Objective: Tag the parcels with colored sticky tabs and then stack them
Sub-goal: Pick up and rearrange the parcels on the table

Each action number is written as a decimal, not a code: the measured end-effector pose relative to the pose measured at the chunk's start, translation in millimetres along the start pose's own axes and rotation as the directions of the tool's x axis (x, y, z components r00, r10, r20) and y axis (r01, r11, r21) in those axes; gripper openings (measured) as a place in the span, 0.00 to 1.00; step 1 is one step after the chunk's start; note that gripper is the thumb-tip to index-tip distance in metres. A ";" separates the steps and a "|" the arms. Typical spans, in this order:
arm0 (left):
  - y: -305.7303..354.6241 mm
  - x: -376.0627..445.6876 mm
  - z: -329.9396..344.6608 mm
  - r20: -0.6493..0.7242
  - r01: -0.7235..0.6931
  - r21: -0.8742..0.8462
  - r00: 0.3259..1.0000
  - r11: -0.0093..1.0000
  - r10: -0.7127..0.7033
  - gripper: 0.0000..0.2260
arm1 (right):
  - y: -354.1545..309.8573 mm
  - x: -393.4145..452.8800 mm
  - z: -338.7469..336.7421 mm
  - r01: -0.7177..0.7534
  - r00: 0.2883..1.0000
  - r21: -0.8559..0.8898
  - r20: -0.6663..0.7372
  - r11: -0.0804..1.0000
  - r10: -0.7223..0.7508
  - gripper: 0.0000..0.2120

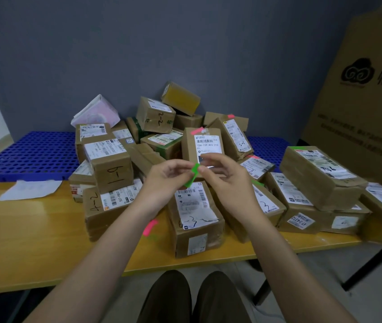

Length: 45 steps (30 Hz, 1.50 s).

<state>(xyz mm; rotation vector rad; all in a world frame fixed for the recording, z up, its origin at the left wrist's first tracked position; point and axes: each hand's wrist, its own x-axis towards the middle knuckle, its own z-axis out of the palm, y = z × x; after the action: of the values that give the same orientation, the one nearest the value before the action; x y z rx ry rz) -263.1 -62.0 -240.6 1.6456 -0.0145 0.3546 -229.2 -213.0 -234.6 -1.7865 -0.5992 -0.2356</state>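
Head camera looks down on a person seated at a yellow worktop (34, 241), both bare forearms reaching over its near edge, dark-trousered knees showing below it. Left hand (165, 177) and right hand (222, 173) meet above the pile, each grip pinched on a green sticky tab (193, 174) held between them; the tab is a bright, narrow strip, bent and hanging down from the fingertips. Directly under the hands lies a brown parcel (196, 220) with a white shipping label and a handwritten "3", its near end just at the worktop's front edge. A strip of pink tabs (150, 227) lies on the worktop beside that parcel, close to the left forearm. Behind, taped cardboard parcels heap up against the grey wall (185, 43); an upright parcel (205, 143) wears a pink tab at its top edge. On the right, a long parcel (320, 176) bearing a green tab sits on top of lower boxes near the worktop's right end. Bare worktop opens on the left, where a white paper sheet (30, 190) lies near the back edge, beside a blue perforated pallet (29, 155). A large printed carton (367, 94) stands at the far right.
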 end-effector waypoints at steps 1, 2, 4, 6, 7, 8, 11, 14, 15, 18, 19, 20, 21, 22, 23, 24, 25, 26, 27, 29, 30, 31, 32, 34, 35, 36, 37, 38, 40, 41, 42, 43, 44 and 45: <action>1.2 -0.4 0.7 0.016 -0.015 0.006 1.000 1.000 0.015 0.06 | -0.2 3.6 1.4 -0.026 1.000 0.056 0.014 0.998 0.025 0.10; 1.6 -0.1 1.0 0.022 -0.022 0.008 1.000 1.000 0.022 0.06 | 0.0 6.5 3.1 -0.050 0.999 0.110 0.010 0.993 0.049 0.10; 1.6 2.2 0.0 0.018 -0.017 -0.002 1.000 1.000 0.018 0.08 | 0.8 10.7 6.4 -0.099 0.994 0.213 -0.022 0.972 0.106 0.10; 1.1 6.1 -2.1 -0.013 0.006 -0.041 1.000 0.999 -0.007 0.11 | 1.1 13.6 10.0 -0.147 0.984 0.336 -0.043 0.930 0.171 0.09; 0.8 8.4 -3.4 -0.042 0.020 -0.076 0.999 0.997 -0.023 0.12 | 2.4 15.3 11.5 -0.169 0.978 0.395 -0.047 0.903 0.204 0.09; 0.7 10.8 -4.2 -0.073 0.032 -0.114 0.996 0.993 -0.041 0.11 | 3.3 17.1 13.3 -0.191 0.972 0.432 -0.045 0.881 0.232 0.09; 1.0 16.5 -5.0 -0.145 0.039 -0.153 0.988 0.987 -0.062 0.08 | 11.9 20.4 17.6 -0.044 0.988 0.121 -0.143 0.992 0.062 0.09; 1.3 22.3 -5.0 -0.154 0.047 -0.162 0.986 0.986 -0.072 0.06 | 22.6 25.7 15.3 0.398 0.863 -0.459 -0.105 0.794 -0.493 0.05; 1.9 23.9 -4.7 -0.144 0.051 -0.171 0.987 0.984 -0.076 0.06 | 26.2 27.7 14.5 0.494 0.800 -0.540 -0.023 0.681 -0.599 0.06; 4.1 25.9 -2.8 -0.130 0.054 -0.220 0.988 0.974 -0.085 0.06 | 26.7 30.6 15.1 0.574 0.707 -0.655 0.094 0.492 -0.701 0.08; 4.7 26.1 -2.1 -0.130 0.059 -0.230 0.987 0.971 -0.090 0.05 | 25.5 31.0 15.3 0.576 0.690 -0.678 0.102 0.457 -0.717 0.08; 4.8 26.2 -1.4 -0.129 0.065 -0.240 0.987 0.969 -0.098 0.05 | 25.3 31.6 15.8 0.577 0.675 -0.693 0.107 0.432 -0.730 0.08; 5.2 26.1 -0.8 -0.125 0.072 -0.252 0.986 0.965 -0.107 0.05 | 24.8 31.9 16.0 0.579 0.666 -0.703 0.116 0.412 -0.737 0.08; 5.0 26.3 -0.6 -0.119 0.080 -0.265 0.986 0.961 -0.115 0.05 | 25.0 32.2 16.1 0.586 0.658 -0.709 0.133 0.393 -0.741 0.07; 5.0 26.5 -0.7 -0.110 0.088 -0.277 0.986 0.957 -0.123 0.06 | 26.0 32.7 16.1 0.590 0.654 -0.714 0.149 0.377 -0.742 0.07; 4.8 26.8 -0.7 -0.100 0.093 -0.284 0.987 0.954 -0.126 0.06 | 27.7 33.2 16.2 0.591 0.653 -0.717 0.158 0.369 -0.740 0.06; 5.0 27.0 -0.9 -0.089 0.096 -0.289 0.988 0.953 -0.127 0.06 | 28.6 33.5 16.8 0.588 0.664 -0.711 0.151 0.386 -0.733 0.06; 5.0 26.7 -0.6 -0.080 0.096 -0.301 0.989 0.949 -0.126 0.06 | 28.5 33.3 17.4 0.577 0.685 -0.695 0.125 0.430 -0.718 0.07; 5.1 26.6 -0.1 -0.073 0.097 -0.329 0.989 0.939 -0.128 0.05 | 27.8 33.3 18.0 0.560 0.710 -0.671 0.086 0.487 -0.699 0.08; 4.8 26.7 1.0 -0.058 0.114 -0.403 0.987 0.908 -0.150 0.05 | 25.9 34.5 17.8 0.528 0.740 -0.626 0.008 0.574 -0.672 0.09; 4.7 27.2 1.4 -0.047 0.134 -0.429 0.984 0.893 -0.171 0.06 | 25.3 35.0 17.1 0.521 0.747 -0.607 -0.015 0.599 -0.665 0.08; 4.8 27.9 1.5 -0.031 0.160 -0.439 0.981 0.884 -0.192 0.07 | 24.5 35.5 16.1 0.524 0.752 -0.585 -0.023 0.619 -0.658 0.07; 4.2 29.2 1.5 -0.011 0.186 -0.432 0.977 0.882 -0.212 0.08 | 24.3 36.2 14.8 0.534 0.756 -0.563 -0.015 0.630 -0.654 0.06; 2.7 30.8 1.3 0.024 0.229 -0.393 0.971 0.890 -0.239 0.09 | 24.0 37.7 12.2 0.555 0.766 -0.538 0.034 0.634 -0.642 0.06; 2.3 30.9 1.0 0.033 0.241 -0.378 0.968 0.894 -0.247 0.10 | 24.2 38.2 11.2 0.552 0.780 -0.533 0.060 0.641 -0.623 0.07; 1.7 30.8 0.7 0.036 0.243 -0.363 0.968 0.900 -0.247 0.09 | 24.2 38.6 10.1 0.540 0.800 -0.522 0.077 0.660 -0.595 0.07; 1.4 30.6 0.1 0.034 0.237 -0.342 0.970 0.909 -0.240 0.09 | 23.8 39.2 9.1 0.521 0.825 -0.503 0.087 0.690 -0.559 0.06; 1.2 30.4 -0.8 0.030 0.225 -0.315 0.973 0.922 -0.227 0.08 | 23.0 39.8 7.7 0.497 0.849 -0.477 0.097 0.724 -0.519 0.06; 2.4 29.4 -3.1 0.021 0.195 -0.261 0.980 0.945 -0.197 0.05 | 19.3 41.3 3.3 0.453 0.888 -0.425 0.138 0.784 -0.438 0.04; 3.6 28.5 -4.3 0.022 0.183 -0.237 0.983 0.954 -0.184 0.05 | 16.3 42.5 0.7 0.433 0.901 -0.409 0.172 0.803 -0.398 0.04; 4.3 28.0 -5.2 0.028 0.171 -0.213 0.985 0.962 -0.169 0.04 | 13.0 43.9 -1.8 0.412 0.911 -0.403 0.210 0.817 -0.355 0.03; 4.9 26.9 -6.6 0.035 0.157 -0.195 0.988 0.968 -0.153 0.04 | 9.6 45.4 -4.1 0.385 0.919 -0.400 0.245 0.832 -0.308 0.03; 5.2 26.0 -8.0 0.043 0.142 -0.182 0.990 0.973 -0.137 0.04 | 6.3 46.5 -5.8 0.347 0.928 -0.386 0.271 0.855 -0.255 0.03; 5.5 25.1 -9.6 0.049 0.131 -0.175 0.991 0.976 -0.124 0.04 | 3.5 47.5 -7.6 0.296 0.937 -0.350 0.286 0.889 -0.199 0.04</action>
<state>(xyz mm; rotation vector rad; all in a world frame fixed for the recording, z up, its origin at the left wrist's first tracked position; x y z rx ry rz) -242.6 -48.3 -228.7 1.4683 0.0303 0.2174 -186.1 -207.7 -213.8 -2.1396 -1.0201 -0.3326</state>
